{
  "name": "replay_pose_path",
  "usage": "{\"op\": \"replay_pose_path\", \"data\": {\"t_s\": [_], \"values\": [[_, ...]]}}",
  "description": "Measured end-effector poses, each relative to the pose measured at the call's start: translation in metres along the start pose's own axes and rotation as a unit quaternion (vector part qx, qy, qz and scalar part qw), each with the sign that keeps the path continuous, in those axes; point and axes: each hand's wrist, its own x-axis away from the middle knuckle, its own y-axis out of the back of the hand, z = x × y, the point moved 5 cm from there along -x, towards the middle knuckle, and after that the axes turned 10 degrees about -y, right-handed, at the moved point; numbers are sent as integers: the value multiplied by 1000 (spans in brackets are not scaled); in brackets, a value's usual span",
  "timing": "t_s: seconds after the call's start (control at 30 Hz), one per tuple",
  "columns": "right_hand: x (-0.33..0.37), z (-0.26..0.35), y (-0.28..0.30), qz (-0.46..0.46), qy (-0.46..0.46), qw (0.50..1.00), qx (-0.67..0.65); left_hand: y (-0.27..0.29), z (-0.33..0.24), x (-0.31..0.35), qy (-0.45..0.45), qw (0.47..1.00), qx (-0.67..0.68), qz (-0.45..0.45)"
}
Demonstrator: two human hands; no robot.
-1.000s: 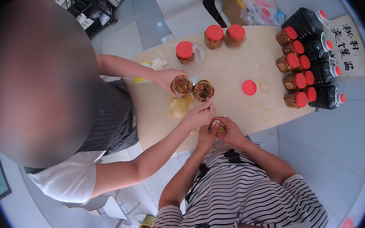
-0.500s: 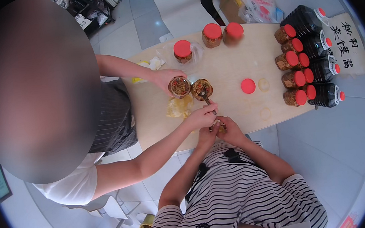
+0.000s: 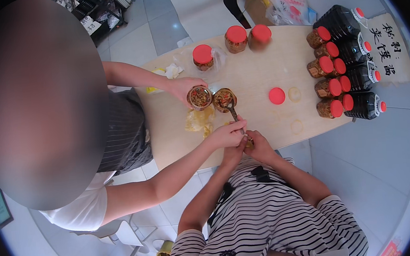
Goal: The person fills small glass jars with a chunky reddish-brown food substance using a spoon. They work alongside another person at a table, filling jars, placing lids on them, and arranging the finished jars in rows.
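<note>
At the table's near edge, my left hand (image 3: 234, 155) and my right hand (image 3: 263, 148) are closed close together. Between their fingers is a small yellowish thing (image 3: 250, 144), mostly hidden, whose kind I cannot make out. Just above my left hand, a co-worker's hand (image 3: 230, 132) grips a spoon (image 3: 232, 110) dipped into an open jar of chunky reddish-brown sauce (image 3: 223, 98). The co-worker's other hand (image 3: 187, 87) holds a second open jar of sauce (image 3: 199, 97) beside it. A crumpled yellowish plastic film (image 3: 199, 120) lies next to these jars.
A loose red lid (image 3: 277, 96) lies right of the open jars. Several red-capped jars (image 3: 328, 88) and dark jugs (image 3: 359, 78) line the table's right end. Further red-lidded jars (image 3: 236, 39) stand along the far side, one in clear plastic (image 3: 203, 57).
The co-worker's spoon hand has shifted slightly and covers a little more of my fingertips. My hands stay together in nearly the same place. The whole view has moved a touch.
</note>
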Motion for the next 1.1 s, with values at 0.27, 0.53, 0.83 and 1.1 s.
{"op": "replay_pose_path", "data": {"t_s": [0.27,0.53,0.83,1.1], "values": [[-2,-11,-3,-14,12,1000,12,-7,30,10,148,988,34,-8],[0,-15,-4,-14,14,1000,8,-8,30,13,135,989,28,-49],[1,2,-2,42,5,997,-62,4,9,14,105,982,80,-134],[-42,12,19,-37,83,994,-57,20,17,25,155,964,138,-167]]}}
